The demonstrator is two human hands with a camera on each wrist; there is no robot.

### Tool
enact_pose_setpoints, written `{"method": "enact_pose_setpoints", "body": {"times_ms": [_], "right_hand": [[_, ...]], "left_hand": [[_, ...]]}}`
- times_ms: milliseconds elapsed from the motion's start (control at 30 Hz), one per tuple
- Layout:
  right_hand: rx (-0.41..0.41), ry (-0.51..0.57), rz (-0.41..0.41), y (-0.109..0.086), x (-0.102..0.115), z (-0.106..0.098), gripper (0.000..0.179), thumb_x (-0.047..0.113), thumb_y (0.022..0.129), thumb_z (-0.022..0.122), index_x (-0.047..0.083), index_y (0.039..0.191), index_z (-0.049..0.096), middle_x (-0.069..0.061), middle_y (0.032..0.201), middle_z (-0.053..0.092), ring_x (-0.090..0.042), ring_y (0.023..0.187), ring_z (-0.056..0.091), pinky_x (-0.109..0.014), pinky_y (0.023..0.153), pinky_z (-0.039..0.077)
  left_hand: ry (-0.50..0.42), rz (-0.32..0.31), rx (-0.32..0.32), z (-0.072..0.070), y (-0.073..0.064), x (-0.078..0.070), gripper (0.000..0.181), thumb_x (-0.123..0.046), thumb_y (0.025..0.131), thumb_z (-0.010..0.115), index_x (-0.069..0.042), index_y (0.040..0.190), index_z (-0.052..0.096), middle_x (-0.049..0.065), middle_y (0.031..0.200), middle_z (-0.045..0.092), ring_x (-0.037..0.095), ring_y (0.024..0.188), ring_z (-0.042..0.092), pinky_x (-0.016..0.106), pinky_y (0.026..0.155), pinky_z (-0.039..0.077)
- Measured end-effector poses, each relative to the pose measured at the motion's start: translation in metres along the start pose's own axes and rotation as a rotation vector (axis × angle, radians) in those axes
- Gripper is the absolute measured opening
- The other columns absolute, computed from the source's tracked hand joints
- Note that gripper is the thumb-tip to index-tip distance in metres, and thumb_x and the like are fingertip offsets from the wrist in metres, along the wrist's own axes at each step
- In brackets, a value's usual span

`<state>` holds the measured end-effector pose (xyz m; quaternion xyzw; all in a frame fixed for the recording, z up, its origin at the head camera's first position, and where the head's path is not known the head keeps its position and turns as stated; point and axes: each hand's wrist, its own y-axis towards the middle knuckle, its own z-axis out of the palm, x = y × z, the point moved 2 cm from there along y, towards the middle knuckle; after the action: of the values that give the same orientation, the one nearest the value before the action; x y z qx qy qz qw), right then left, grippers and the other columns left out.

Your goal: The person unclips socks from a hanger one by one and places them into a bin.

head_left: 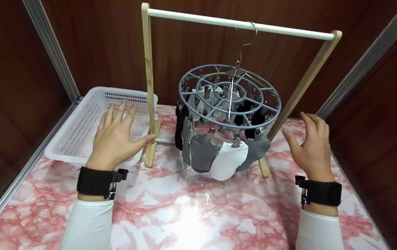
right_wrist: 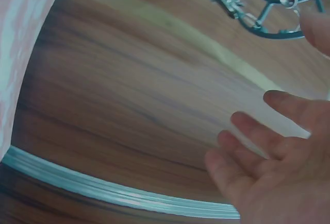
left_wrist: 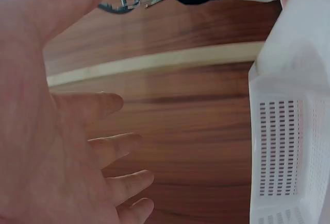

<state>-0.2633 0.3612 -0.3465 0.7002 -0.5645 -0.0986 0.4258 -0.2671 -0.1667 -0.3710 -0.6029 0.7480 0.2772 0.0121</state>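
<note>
A round blue clip hanger (head_left: 184, 100) hangs by its metal hook from the white bar of a wooden rack (head_left: 148, 69). Metal clips around it hold several socks, among them a white sock (head_left: 229, 161), a dark grey sock (head_left: 203, 152) and black ones at the sides. My left hand (head_left: 113, 139), fingers spread and holding nothing, hovers over the near side of a white plastic basket (head_left: 63, 139). To the right of the rack, my right hand (head_left: 311, 149) is raised with its fingers extended and nothing in it.
The table (head_left: 170, 215) has a red and white marbled cover. Brown wood-grain panels (head_left: 108, 45) enclose it at the back and sides, with metal strips (head_left: 50, 52) along the corners. The rack's feet (head_left: 150, 156) stand on the cover.
</note>
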Motion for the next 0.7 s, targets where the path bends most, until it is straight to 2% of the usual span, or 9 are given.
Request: {"method": "enact_pose_setpoints", "body": {"times_ms": [67,167,333,400,500,600,700], "right_hand": [[-0.059,0.031,-0.03,0.001,0.005,-0.001,0.061,0.03,0.09,0.08,0.008,0.142,0.059,-0.018,0.137,0.052,-0.035,0.13,0.044,-0.054,0.102,0.04],[-0.14,0.074,-0.096,0.002,0.013,-0.002,0.05,0.019,0.088,0.082,0.004,0.133,0.065,-0.02,0.124,0.058,-0.035,0.115,0.052,-0.042,0.093,0.042],[-0.185,0.169,-0.213,0.001,0.033,-0.004,0.035,0.005,0.087,0.081,-0.002,0.12,0.071,-0.02,0.105,0.065,-0.03,0.094,0.06,-0.02,0.082,0.042],[-0.179,0.21,-0.257,0.0,0.046,-0.005,0.03,0.001,0.087,0.079,-0.003,0.115,0.071,-0.019,0.099,0.066,-0.029,0.088,0.06,-0.017,0.079,0.042],[-0.163,0.276,-0.311,-0.002,0.071,-0.009,0.025,-0.005,0.085,0.076,-0.006,0.109,0.071,-0.019,0.092,0.067,-0.03,0.081,0.06,-0.017,0.074,0.043],[-0.136,0.34,-0.353,-0.003,0.093,-0.012,0.022,-0.009,0.082,0.075,-0.008,0.104,0.071,-0.019,0.088,0.067,-0.03,0.077,0.06,-0.02,0.071,0.043],[-0.113,0.383,-0.385,-0.006,0.109,-0.012,0.022,-0.012,0.08,0.075,-0.008,0.102,0.072,-0.017,0.084,0.067,-0.029,0.073,0.058,-0.02,0.069,0.043]], "left_hand": [[-0.008,0.021,-0.014,0.001,0.001,-0.004,0.105,-0.083,0.084,0.054,-0.018,0.162,0.03,0.018,0.168,0.02,0.045,0.154,0.01,0.062,0.122,0.01],[-0.026,0.047,-0.033,0.003,0.002,-0.008,0.102,-0.081,0.085,0.056,-0.017,0.161,0.032,0.019,0.166,0.025,0.043,0.153,0.017,0.062,0.121,0.016],[-0.067,0.081,-0.082,0.005,0.003,-0.017,0.096,-0.076,0.087,0.059,-0.014,0.158,0.039,0.017,0.159,0.04,0.04,0.145,0.035,0.061,0.115,0.031],[-0.089,0.104,-0.112,0.005,0.003,-0.021,0.091,-0.073,0.088,0.061,-0.009,0.152,0.047,0.017,0.148,0.051,0.038,0.136,0.047,0.059,0.107,0.041],[-0.124,0.146,-0.141,0.007,0.002,-0.03,0.076,-0.067,0.09,0.065,-0.006,0.135,0.06,0.013,0.12,0.065,0.031,0.108,0.06,0.049,0.084,0.053],[-0.15,0.189,-0.136,0.011,0.001,-0.04,0.059,-0.062,0.09,0.068,-0.009,0.116,0.065,0.006,0.095,0.063,0.022,0.083,0.057,0.038,0.064,0.049],[-0.16,0.241,-0.118,0.017,0.0,-0.051,0.052,-0.06,0.092,0.067,-0.011,0.11,0.064,0.001,0.089,0.06,0.016,0.075,0.054,0.032,0.059,0.047]]}}
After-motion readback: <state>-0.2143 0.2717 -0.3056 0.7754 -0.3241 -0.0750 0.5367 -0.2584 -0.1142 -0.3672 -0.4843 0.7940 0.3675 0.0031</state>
